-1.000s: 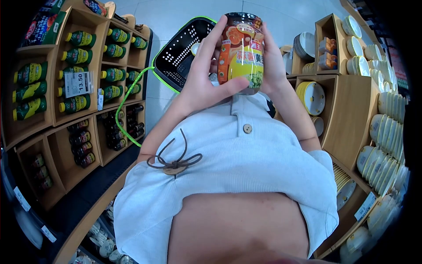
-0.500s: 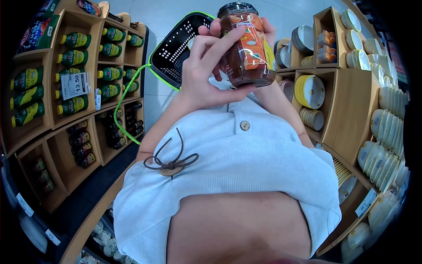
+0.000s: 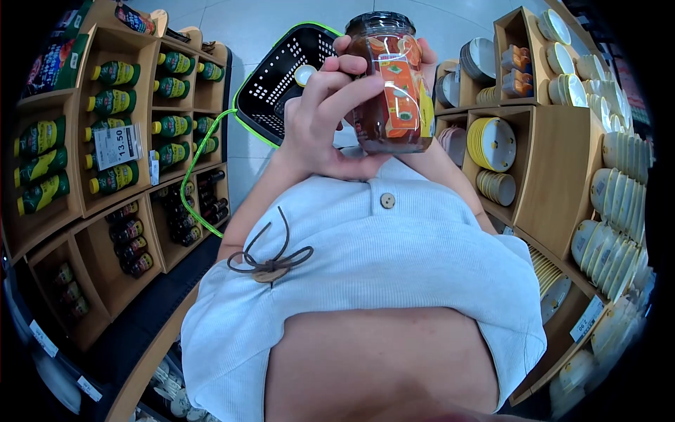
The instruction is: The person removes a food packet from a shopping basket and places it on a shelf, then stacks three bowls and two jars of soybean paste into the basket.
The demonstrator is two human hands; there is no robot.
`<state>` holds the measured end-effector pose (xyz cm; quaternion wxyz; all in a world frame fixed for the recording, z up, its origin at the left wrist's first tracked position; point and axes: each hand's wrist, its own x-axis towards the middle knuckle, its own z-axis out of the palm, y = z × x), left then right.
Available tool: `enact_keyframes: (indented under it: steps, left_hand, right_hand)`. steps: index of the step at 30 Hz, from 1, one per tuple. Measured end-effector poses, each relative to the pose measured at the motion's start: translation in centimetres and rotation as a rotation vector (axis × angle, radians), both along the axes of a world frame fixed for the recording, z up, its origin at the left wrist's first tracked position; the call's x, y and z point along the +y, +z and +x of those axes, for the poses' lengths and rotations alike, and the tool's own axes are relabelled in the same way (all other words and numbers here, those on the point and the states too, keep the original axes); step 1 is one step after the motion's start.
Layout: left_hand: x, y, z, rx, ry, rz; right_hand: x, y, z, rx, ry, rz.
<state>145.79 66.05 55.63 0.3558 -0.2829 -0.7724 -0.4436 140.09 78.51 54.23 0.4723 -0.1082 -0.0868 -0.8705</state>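
A glass jar (image 3: 390,133) with a black lid, an orange label and reddish-brown contents is held up in front of my chest. My right hand (image 3: 426,62) grips it from behind and the right side, mostly hidden by the jar. My left hand (image 3: 316,116) is at the jar's left side, its index finger extended across the label and its thumb near the base. Beyond my left forearm is a black shopping basket (image 3: 256,95) with a green rim. Its green handle (image 3: 185,186) runs back to my left elbow. A round white-topped item (image 3: 304,75) shows inside the basket.
Wooden shelves on the left hold several green bottles (image 3: 114,102) with yellow caps, dark jars (image 3: 131,247) and a price card (image 3: 118,146). Shelves close on the right carry stacked yellow-rimmed plates (image 3: 492,144) and bowls (image 3: 598,190). Tiled floor (image 3: 242,176) lies between.
The jar has come slightly lower in view and stands a little more upright. My left index finger has slid lower and left on the label. More of the basket's inside shows.
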Motion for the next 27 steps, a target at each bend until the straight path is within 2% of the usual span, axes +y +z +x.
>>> enact_keyframes:
  steps: [12,19,27]
  left_hand:
    - [0.2,-0.4,-0.5,-0.047,-0.104,-0.036]
    - [1.0,0.3,-0.6,-0.127,-0.106,-0.067]
    - [1.7,0.4,-0.7,-0.152,-0.096,-0.126]
  right_hand:
    - [1.2,-0.5,-0.6,0.045,-0.029,0.007]
    - [1.8,-1.3,-0.9,-0.029,0.038,-0.1]
    - [2.5,-1.6,-0.9,-0.095,0.013,-0.125]
